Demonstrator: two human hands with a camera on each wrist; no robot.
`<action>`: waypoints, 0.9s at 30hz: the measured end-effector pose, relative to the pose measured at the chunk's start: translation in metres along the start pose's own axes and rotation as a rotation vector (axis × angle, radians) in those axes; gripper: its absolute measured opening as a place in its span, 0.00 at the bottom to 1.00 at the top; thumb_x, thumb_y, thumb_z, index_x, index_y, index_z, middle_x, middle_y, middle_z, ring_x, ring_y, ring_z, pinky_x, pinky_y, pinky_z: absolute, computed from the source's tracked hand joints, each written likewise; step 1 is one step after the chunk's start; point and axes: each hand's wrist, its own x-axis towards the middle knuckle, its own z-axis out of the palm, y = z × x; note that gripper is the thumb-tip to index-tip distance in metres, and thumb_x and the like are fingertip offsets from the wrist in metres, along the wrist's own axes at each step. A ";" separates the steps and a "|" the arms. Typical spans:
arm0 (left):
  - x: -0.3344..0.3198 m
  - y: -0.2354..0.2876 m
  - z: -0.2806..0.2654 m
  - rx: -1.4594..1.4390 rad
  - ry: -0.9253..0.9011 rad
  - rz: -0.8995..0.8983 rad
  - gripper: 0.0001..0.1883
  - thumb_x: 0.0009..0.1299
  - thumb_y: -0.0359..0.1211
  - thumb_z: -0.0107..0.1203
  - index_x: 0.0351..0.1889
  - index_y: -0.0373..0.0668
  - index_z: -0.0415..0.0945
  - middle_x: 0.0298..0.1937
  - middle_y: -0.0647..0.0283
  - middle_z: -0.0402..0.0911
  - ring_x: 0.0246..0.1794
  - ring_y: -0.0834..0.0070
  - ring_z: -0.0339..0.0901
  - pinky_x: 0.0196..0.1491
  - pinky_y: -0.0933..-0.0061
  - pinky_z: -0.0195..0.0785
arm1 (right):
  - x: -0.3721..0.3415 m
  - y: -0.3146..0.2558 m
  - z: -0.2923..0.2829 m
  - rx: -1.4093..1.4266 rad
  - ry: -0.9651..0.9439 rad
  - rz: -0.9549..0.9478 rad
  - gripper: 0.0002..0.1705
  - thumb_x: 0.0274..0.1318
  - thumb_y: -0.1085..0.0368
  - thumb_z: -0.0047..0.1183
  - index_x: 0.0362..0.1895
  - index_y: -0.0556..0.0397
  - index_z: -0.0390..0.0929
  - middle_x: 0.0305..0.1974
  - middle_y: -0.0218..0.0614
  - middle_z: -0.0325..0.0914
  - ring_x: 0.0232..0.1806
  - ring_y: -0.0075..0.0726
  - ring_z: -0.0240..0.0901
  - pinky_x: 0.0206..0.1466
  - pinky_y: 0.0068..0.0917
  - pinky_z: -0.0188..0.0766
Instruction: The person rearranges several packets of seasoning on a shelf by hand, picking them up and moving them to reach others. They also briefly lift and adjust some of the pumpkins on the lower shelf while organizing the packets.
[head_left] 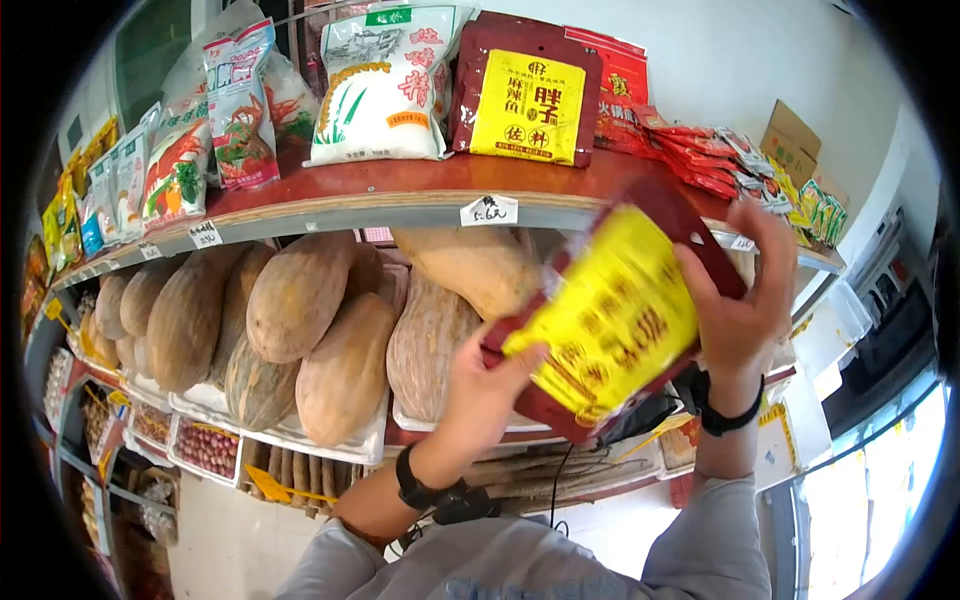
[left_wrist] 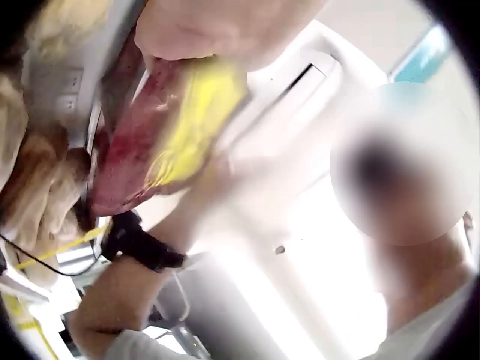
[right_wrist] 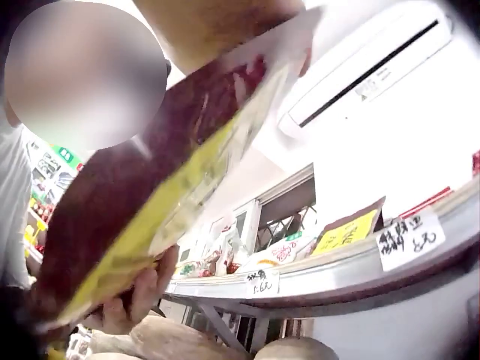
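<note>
A maroon seasoning packet (head_left: 610, 320) with a yellow label hangs tilted in front of the shelf, held between both hands. The left hand (head_left: 478, 390) pinches its lower left corner, thumb over the front. At the upper right edge, the right hand (head_left: 745, 300) grips it with the thumb on the front face. In the left wrist view the packet (left_wrist: 135, 142) lies below the left palm (left_wrist: 217, 30). Seen from the right wrist, the packet (right_wrist: 112, 202) is nearly edge-on, with left-hand fingers (right_wrist: 139, 300) beneath it. A similar maroon packet (head_left: 530, 95) stands on the shelf behind.
The red-topped shelf (head_left: 370, 185) bears a large white bag (head_left: 385, 85), several seasoning bags and a pile of red sachets (head_left: 695, 155). Price tags (head_left: 490, 210) line its front edge. Below are several pumpkins (head_left: 300, 295) and a crate of small red onions (head_left: 205, 447).
</note>
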 end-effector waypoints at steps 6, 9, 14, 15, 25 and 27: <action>0.009 0.022 -0.006 -0.353 0.061 -0.016 0.19 0.72 0.27 0.49 0.61 0.37 0.66 0.57 0.56 0.76 0.56 0.66 0.76 0.57 0.60 0.72 | -0.063 -0.015 0.021 0.388 -0.051 0.518 0.50 0.43 0.66 0.70 0.69 0.57 0.55 0.62 0.44 0.67 0.58 0.40 0.69 0.61 0.36 0.65; 0.009 0.017 -0.007 -0.359 0.014 -0.059 0.19 0.72 0.27 0.49 0.61 0.37 0.65 0.57 0.56 0.76 0.55 0.65 0.76 0.57 0.61 0.72 | -0.079 -0.032 0.036 1.417 -0.252 1.033 0.44 0.48 0.66 0.68 0.67 0.59 0.58 0.61 0.42 0.68 0.57 0.34 0.69 0.61 0.33 0.66; 0.027 0.029 -0.017 -0.110 -0.080 0.101 0.20 0.70 0.23 0.50 0.61 0.36 0.65 0.56 0.57 0.76 0.54 0.69 0.76 0.57 0.65 0.71 | -0.080 -0.034 0.059 1.341 -0.283 1.008 0.29 0.54 0.71 0.63 0.59 0.60 0.65 0.53 0.37 0.76 0.53 0.29 0.73 0.57 0.28 0.70; 0.033 0.037 -0.017 0.024 -0.119 0.167 0.21 0.70 0.24 0.53 0.61 0.35 0.66 0.55 0.59 0.77 0.52 0.73 0.76 0.56 0.70 0.70 | -0.078 -0.031 0.060 1.261 -0.223 0.942 0.27 0.54 0.71 0.63 0.57 0.61 0.67 0.51 0.37 0.78 0.50 0.29 0.75 0.55 0.28 0.72; 0.178 0.134 -0.002 1.092 -0.409 0.782 0.17 0.62 0.33 0.65 0.41 0.33 0.70 0.32 0.56 0.79 0.30 0.72 0.73 0.36 0.68 0.67 | 0.044 0.031 0.094 1.161 0.010 0.636 0.19 0.59 0.59 0.60 0.48 0.62 0.78 0.42 0.34 0.82 0.42 0.25 0.77 0.47 0.26 0.73; 0.212 0.148 -0.005 1.180 -0.403 0.828 0.17 0.62 0.34 0.65 0.38 0.33 0.71 0.28 0.56 0.78 0.27 0.71 0.73 0.32 0.66 0.66 | 0.064 0.062 0.116 1.205 -0.056 0.602 0.20 0.58 0.63 0.61 0.51 0.61 0.76 0.46 0.35 0.80 0.46 0.27 0.76 0.51 0.27 0.72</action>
